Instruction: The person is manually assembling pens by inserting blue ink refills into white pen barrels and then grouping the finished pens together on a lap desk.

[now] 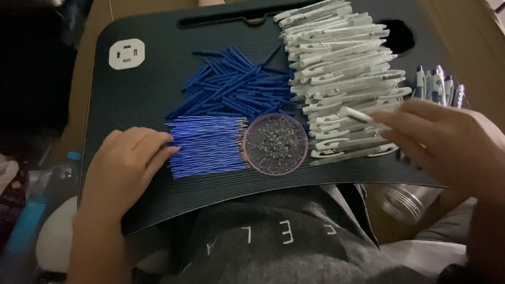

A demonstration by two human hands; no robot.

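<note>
My left hand (123,168) lies flat on the dark lap tray (158,89), its fingertips touching the left end of a bundle of thin blue ink refills (208,145). My right hand (447,139) reaches over the pile of white pen barrels (342,73) and pinches one white barrel (356,114) at its fingertips. A round clear dish of small metal springs (275,143) stands between the refills and the barrels. A heap of short blue pen parts (236,87) sits behind the refills.
A few finished pens (439,84) lie at the tray's right edge. A white square piece (127,53) sits at the tray's far left. A clear jar (404,202) lies below the tray on the right. A bottle (37,205) stands left.
</note>
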